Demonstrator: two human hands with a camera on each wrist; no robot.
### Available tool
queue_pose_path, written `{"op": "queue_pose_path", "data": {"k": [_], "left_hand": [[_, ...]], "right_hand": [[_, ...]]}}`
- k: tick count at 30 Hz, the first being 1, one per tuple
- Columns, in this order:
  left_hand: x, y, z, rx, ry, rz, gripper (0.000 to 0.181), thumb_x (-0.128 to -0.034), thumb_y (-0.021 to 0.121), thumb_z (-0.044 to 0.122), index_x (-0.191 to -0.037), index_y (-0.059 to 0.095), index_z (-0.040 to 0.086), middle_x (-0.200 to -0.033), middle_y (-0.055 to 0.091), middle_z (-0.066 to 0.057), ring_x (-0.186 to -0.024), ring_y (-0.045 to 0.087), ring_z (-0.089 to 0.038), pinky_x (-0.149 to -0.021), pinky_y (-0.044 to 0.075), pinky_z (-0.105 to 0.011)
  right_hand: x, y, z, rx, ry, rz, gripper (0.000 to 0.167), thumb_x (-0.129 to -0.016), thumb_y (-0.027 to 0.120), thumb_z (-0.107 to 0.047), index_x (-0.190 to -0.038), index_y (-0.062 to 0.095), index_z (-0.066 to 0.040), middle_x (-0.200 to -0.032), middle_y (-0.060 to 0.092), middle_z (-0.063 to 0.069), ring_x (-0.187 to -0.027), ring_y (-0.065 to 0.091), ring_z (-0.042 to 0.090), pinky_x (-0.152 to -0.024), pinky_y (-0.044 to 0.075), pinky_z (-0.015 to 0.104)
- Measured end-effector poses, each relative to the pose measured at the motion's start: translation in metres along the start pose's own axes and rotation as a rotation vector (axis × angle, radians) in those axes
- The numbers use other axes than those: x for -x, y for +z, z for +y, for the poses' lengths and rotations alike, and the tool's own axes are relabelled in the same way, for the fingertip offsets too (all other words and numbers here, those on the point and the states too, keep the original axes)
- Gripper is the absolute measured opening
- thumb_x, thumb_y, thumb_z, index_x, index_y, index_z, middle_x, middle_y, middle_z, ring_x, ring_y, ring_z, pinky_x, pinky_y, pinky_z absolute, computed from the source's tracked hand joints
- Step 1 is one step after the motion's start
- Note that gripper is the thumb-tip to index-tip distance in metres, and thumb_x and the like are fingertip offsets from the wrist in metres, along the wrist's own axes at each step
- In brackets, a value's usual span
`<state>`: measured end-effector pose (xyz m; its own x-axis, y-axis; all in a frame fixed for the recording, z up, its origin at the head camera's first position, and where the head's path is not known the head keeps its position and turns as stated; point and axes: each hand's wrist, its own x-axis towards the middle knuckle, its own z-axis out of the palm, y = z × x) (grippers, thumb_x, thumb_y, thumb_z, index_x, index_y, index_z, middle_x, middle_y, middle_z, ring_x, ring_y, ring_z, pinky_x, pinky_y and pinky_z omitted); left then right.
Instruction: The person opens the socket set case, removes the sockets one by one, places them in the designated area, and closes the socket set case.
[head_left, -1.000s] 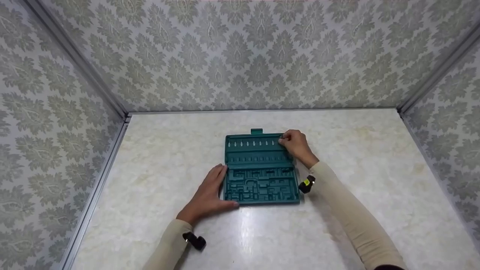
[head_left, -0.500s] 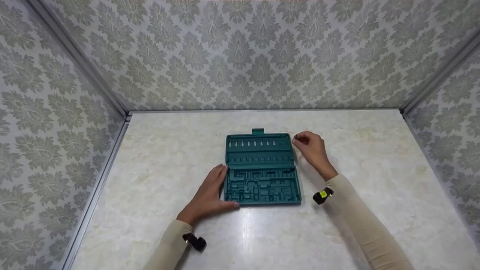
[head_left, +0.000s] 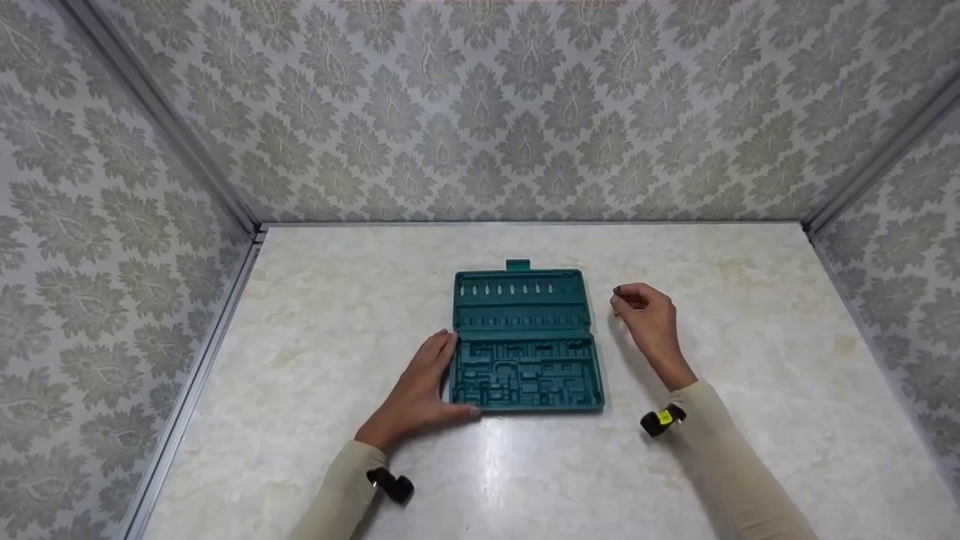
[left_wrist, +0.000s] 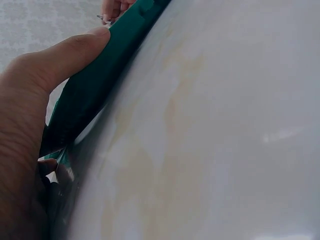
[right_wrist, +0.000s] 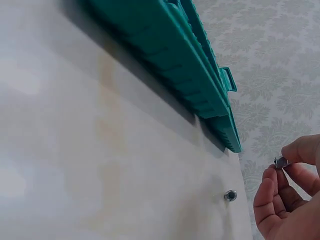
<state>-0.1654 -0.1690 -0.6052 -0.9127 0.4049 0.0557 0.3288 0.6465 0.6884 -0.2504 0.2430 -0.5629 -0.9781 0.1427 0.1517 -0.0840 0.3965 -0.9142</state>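
Note:
A green plastic tool case lies unfolded on the table. Along its upper half runs a row of small silver bits; its lower half has moulded recesses. My left hand rests against the near left corner, thumb along the front edge and fingers fairly straight along the side. To the right of the case, my right hand pinches a small metal piece between thumb and fingertips; its exact kind is unclear. A small round metal socket-like piece shows below that hand in the right wrist view.
The pale marbled table stretches around the case. Patterned walls enclose it at the back and both sides. A latch tab sticks out from the case's far edge. Both wrists carry black cameras.
My right hand has moved off the far right corner of the case, to the right and nearer, carrying the small metal piece. The left hand and the case have stayed put.

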Motion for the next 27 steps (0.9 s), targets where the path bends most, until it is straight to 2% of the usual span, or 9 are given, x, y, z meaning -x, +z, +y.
{"op": "queue_pose_path", "data": {"k": [8, 16, 27], "left_hand": [[-0.001, 0.001, 0.001, -0.013, 0.015, 0.003, 0.137, -0.0780, 0.085, 0.076, -0.178, 0.016, 0.011, -0.183, 0.019, -0.013, -0.169, 0.017, -0.033, -0.133, 0.023, -0.059], [-0.001, 0.001, 0.001, -0.025, -0.007, -0.006, 0.137, -0.0781, 0.084, 0.077, -0.178, 0.014, 0.014, -0.184, 0.018, -0.009, -0.169, 0.016, -0.030, -0.134, 0.022, -0.055], [0.000, 0.000, 0.003, -0.021, -0.021, -0.004, 0.139, -0.0763, 0.085, 0.077, -0.178, 0.012, 0.016, -0.184, 0.015, -0.007, -0.169, 0.015, -0.027, -0.133, 0.022, -0.053]], "right_hand": [[0.013, -0.002, 0.014, -0.030, 0.030, 0.077, 0.023, -0.103, 0.075, -0.006, -0.122, 0.077, 0.007, -0.119, 0.076, 0.021, -0.093, 0.069, 0.013, -0.077, 0.056, 0.014], [0.016, -0.004, 0.027, 0.020, 0.050, 0.127, 0.024, -0.106, 0.075, -0.013, -0.125, 0.077, 0.002, -0.121, 0.077, 0.018, -0.103, 0.068, 0.023, -0.082, 0.051, 0.012], [0.012, 0.003, 0.042, 0.122, -0.026, 0.224, 0.014, -0.100, 0.081, -0.010, -0.110, 0.081, 0.000, -0.099, 0.079, 0.013, -0.083, 0.065, 0.017, -0.073, 0.049, 0.016]]}}
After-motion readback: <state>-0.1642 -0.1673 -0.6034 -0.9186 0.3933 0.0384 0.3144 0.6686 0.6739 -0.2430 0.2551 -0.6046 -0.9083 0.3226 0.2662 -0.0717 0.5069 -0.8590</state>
